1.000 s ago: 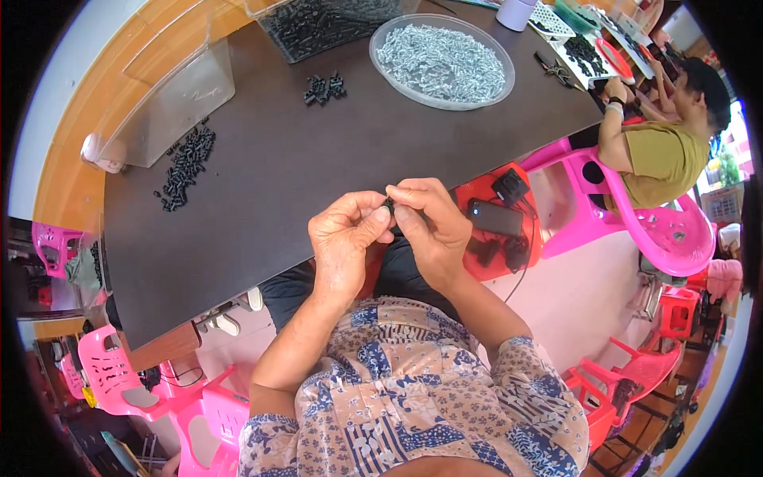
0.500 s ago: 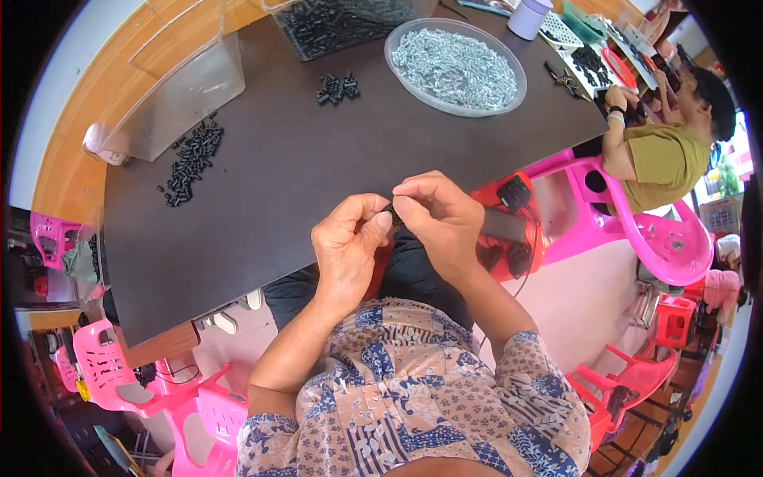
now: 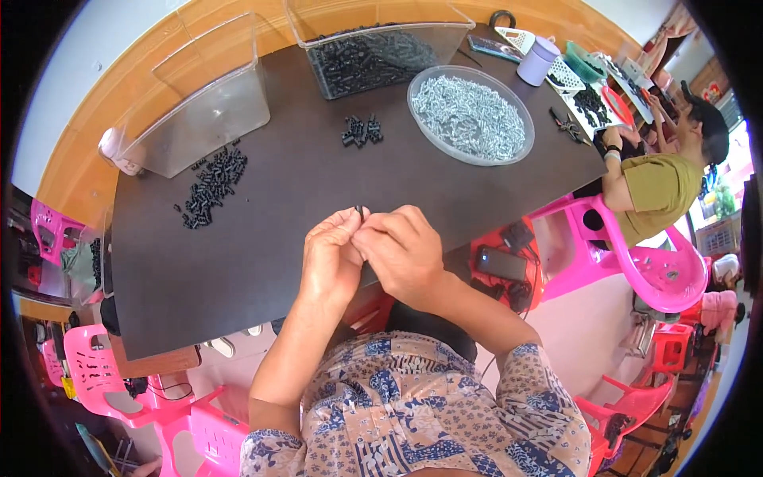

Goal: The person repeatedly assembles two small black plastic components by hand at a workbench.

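My left hand (image 3: 328, 254) is closed in a pinch around a small black plastic piece (image 3: 359, 211), whose tip pokes up above the fingertips. My right hand (image 3: 404, 250) presses its closed fingers against the left ones, just below that tip; what lies between them is hidden. Both hands are together over the near edge of the dark table. Ahead and to the left lies a loose pile of small black pieces (image 3: 214, 183). A smaller cluster of black pieces (image 3: 362, 132) lies farther off. Small silvery metal parts (image 3: 473, 115) fill a translucent oval tray (image 3: 412, 111).
A transparent bin (image 3: 226, 111) stands far left beside a white bottle (image 3: 119, 151). Another holds many black pieces (image 3: 373, 60). Pliers (image 3: 567, 124) and a lilac cup (image 3: 539, 61) are at the right. A phone (image 3: 501, 262) rests on a red stool; a co-worker (image 3: 660, 183) sits beyond.
My hands have shifted a little left in the picture and closer together. The black piece's tip now shows above my left fingers. The view has tilted, showing more of the far table.
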`<action>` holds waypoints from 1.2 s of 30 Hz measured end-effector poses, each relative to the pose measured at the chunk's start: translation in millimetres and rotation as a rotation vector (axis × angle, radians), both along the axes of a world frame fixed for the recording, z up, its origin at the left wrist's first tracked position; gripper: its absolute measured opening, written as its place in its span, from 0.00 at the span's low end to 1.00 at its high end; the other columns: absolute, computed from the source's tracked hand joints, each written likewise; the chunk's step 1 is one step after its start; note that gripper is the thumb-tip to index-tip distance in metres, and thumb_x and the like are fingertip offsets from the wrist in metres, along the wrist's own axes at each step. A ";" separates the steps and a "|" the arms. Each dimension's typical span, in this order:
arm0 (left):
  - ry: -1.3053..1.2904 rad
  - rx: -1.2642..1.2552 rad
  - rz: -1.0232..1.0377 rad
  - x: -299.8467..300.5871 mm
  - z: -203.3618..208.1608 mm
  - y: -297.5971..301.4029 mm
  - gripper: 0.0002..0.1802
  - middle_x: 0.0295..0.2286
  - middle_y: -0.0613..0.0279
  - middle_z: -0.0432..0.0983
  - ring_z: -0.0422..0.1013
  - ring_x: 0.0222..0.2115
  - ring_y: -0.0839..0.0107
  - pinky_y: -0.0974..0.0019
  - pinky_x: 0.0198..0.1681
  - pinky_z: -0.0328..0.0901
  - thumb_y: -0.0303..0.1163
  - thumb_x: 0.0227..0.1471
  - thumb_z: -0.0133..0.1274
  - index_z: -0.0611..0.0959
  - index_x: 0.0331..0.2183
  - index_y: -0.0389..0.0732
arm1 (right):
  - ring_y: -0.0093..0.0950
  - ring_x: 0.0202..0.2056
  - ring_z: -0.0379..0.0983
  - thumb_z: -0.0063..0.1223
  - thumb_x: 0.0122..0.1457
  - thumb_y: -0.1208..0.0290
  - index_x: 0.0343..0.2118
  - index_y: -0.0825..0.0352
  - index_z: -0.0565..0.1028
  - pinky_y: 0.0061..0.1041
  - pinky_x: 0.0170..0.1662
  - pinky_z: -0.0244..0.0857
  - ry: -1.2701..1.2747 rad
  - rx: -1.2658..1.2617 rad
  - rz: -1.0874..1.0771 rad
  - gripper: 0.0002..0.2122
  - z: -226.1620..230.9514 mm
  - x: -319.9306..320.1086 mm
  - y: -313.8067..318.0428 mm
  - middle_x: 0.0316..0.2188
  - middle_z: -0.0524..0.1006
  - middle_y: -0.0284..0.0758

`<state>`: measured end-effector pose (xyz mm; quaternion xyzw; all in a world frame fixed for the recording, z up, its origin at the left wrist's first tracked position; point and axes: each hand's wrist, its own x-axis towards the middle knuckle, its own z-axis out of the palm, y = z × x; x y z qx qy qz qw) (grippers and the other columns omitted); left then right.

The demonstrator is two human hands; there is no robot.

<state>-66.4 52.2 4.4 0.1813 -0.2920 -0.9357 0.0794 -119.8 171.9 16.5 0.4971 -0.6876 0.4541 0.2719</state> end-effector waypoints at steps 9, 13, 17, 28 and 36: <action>-0.024 -0.043 0.045 9.4 4.0 -27.3 0.06 0.24 0.57 0.75 0.61 0.12 0.77 0.72 0.16 0.56 0.27 0.50 0.53 0.77 0.29 0.33 | 0.34 0.29 0.69 0.53 0.44 0.76 0.24 0.66 0.75 0.31 0.32 0.63 0.012 0.114 0.130 0.03 12.8 -29.9 -26.9 0.25 0.73 0.34; -0.057 -0.254 0.120 30.3 12.6 -41.5 0.06 0.23 0.57 0.75 0.58 0.10 0.81 0.77 0.14 0.53 0.27 0.50 0.53 0.77 0.29 0.33 | 0.36 0.30 0.70 0.53 0.47 0.75 0.26 0.66 0.76 0.30 0.33 0.63 -0.267 0.166 0.124 0.03 7.8 -64.1 -72.0 0.25 0.74 0.37; -0.054 -0.391 0.231 50.0 4.7 -50.0 0.07 0.23 0.57 0.75 0.58 0.11 0.83 0.79 0.14 0.53 0.28 0.50 0.53 0.77 0.30 0.33 | 0.32 0.28 0.72 0.55 0.46 0.75 0.31 0.66 0.77 0.28 0.33 0.65 -0.327 0.283 0.194 0.07 -10.3 -80.0 -136.5 0.25 0.74 0.38; 0.028 -0.425 0.242 69.1 -10.2 -62.7 0.09 0.24 0.59 0.76 0.61 0.13 0.83 0.81 0.15 0.55 0.29 0.49 0.55 0.77 0.32 0.33 | 0.41 0.32 0.72 0.53 0.46 0.71 0.27 0.66 0.78 0.37 0.38 0.65 -0.205 0.439 0.094 0.07 -27.4 -94.5 -251.5 0.24 0.76 0.43; 0.025 -0.420 0.246 70.5 -12.4 -63.7 0.09 0.24 0.58 0.76 0.61 0.13 0.83 0.81 0.15 0.56 0.29 0.49 0.55 0.77 0.32 0.33 | 0.45 0.32 0.73 0.51 0.44 0.74 0.24 0.68 0.78 0.40 0.37 0.65 -0.027 0.565 0.026 0.06 -23.7 -96.6 -253.4 0.24 0.76 0.47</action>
